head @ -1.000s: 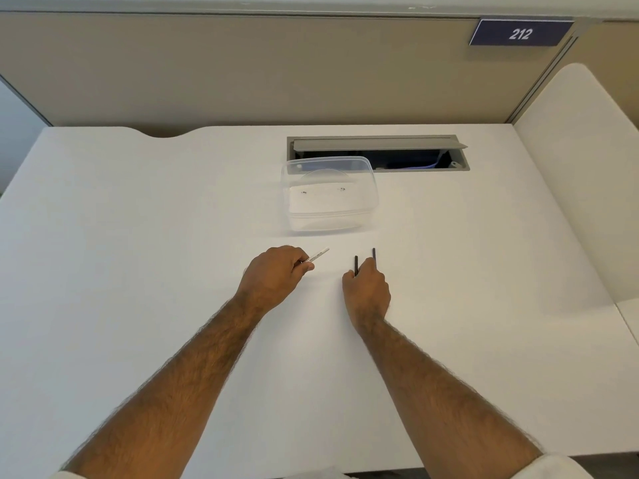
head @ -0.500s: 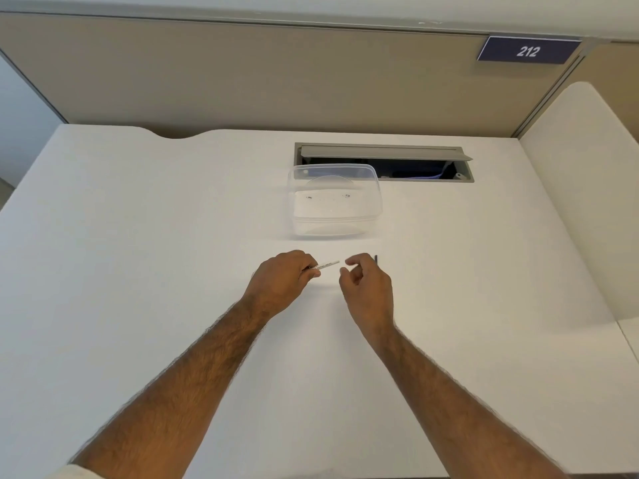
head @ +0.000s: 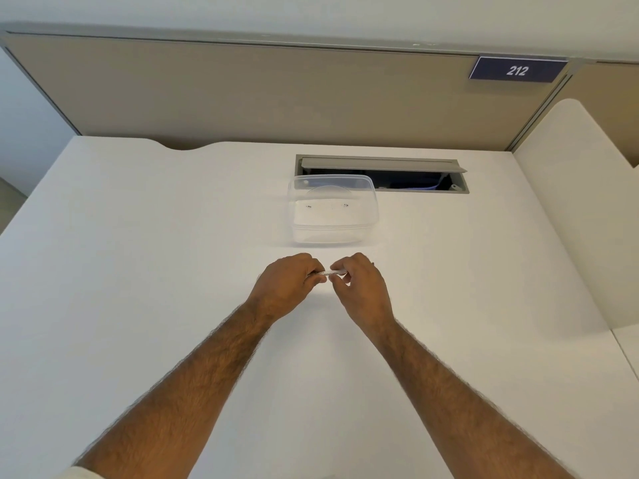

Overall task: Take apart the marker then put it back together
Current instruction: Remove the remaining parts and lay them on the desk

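Note:
My left hand (head: 288, 286) and my right hand (head: 359, 288) meet over the middle of the white desk (head: 138, 271). Between their fingertips lies a thin pale marker barrel (head: 332, 273), lying roughly level. The left fingers pinch its left end and the right fingers close on its right end. A small dark marker part (head: 372, 263) just shows on the desk behind my right hand; most of it is hidden. Whether my right hand also holds another dark part, I cannot tell.
A clear plastic container (head: 333, 209) stands on the desk just beyond my hands. Behind it is an open cable slot (head: 415, 178) with a grey flap. A beige partition (head: 276, 98) bounds the back and a white divider (head: 570, 202) the right side.
My right hand lifted off the dark parts on the desk, moved left and closed on the free end of the pale barrel held by my left hand. The camera view tilted down slightly.

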Demonstrator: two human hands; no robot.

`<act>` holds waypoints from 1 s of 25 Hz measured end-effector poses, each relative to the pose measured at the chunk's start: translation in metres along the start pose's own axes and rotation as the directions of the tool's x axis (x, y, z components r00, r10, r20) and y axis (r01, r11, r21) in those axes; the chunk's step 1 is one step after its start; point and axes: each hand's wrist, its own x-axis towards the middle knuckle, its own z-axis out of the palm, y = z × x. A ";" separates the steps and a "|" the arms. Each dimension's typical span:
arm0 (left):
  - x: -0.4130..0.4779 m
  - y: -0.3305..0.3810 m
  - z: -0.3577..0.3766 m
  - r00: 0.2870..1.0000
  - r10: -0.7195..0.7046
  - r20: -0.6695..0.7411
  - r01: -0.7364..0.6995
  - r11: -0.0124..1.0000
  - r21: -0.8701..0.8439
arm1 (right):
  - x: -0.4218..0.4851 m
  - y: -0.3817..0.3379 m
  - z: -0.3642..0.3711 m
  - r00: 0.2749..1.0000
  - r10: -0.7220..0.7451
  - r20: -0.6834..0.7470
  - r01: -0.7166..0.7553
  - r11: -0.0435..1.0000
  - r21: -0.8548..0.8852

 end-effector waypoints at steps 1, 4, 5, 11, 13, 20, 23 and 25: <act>-0.002 0.000 -0.001 0.999 0.041 -0.026 -0.041 0.999 -0.003 | 0.001 0.000 -0.001 1.000 0.002 0.017 -0.002 1.000 -0.007; -0.008 -0.001 -0.001 0.950 0.102 -0.294 -0.088 0.994 0.058 | 0.005 0.002 -0.007 0.991 0.134 0.012 -0.134 0.985 0.105; -0.009 0.001 -0.001 0.909 0.026 -0.417 -0.022 1.000 0.013 | 0.006 0.003 -0.010 0.976 0.218 0.006 -0.215 0.955 0.205; 0.002 0.014 -0.009 0.797 -0.602 0.046 0.298 0.327 -0.897 | 0.013 -0.005 -0.024 0.922 0.330 0.200 -0.383 0.707 0.595; 0.008 0.010 -0.016 0.799 -0.588 0.126 0.275 0.172 -0.946 | 0.014 -0.010 -0.022 0.924 0.285 0.254 -0.381 0.714 0.587; 0.027 0.010 -0.039 0.887 -0.459 -0.051 0.244 0.558 -0.793 | 0.041 -0.025 -0.002 0.977 0.145 0.156 -0.189 0.928 0.322; 0.029 0.012 -0.042 0.929 -0.364 -0.062 0.233 0.709 -0.666 | 0.056 -0.026 0.008 0.991 0.026 0.134 -0.054 0.978 0.204; 0.030 0.007 -0.041 0.941 -0.333 -0.056 0.237 0.768 -0.595 | 0.062 -0.023 0.016 0.991 -0.036 0.133 0.028 0.998 0.065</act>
